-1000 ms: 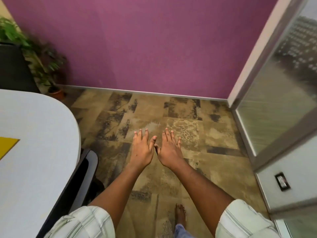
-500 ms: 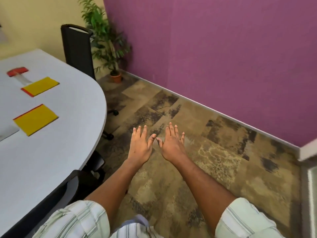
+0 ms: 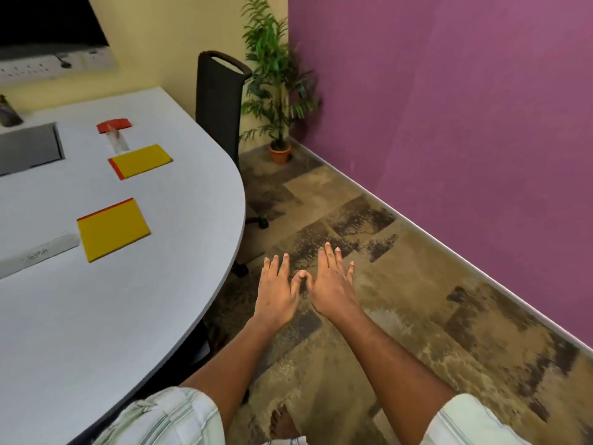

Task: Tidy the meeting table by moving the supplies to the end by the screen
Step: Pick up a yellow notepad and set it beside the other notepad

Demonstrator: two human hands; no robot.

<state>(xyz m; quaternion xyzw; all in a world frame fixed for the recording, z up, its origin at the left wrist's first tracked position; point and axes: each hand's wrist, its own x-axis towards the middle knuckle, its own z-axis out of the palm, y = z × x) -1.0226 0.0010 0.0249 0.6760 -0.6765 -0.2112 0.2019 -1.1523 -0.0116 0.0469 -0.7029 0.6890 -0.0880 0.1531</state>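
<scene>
Lying flat on the table point(image 3: 96, 316), the near pad point(image 3: 113, 229) is found to the left of both hands and a little ahead of them, with its red edge turned toward the screen point(image 3: 48, 20). Its long side is set slightly slanted to the table edge. Beyond it, toward the screen, the far pad point(image 3: 141, 161) and a red item point(image 3: 114, 126) are seen, and a white strip point(image 3: 38, 252) lies just beside its left edge. The left hand point(image 3: 277, 293) is the nearer one. The right hand point(image 3: 330, 284) is held next to it, thumbs almost touching. Both are spread flat over the floor point(image 3: 417, 316), with nothing grasped. A reach to the left is judged to be needed first.
</scene>
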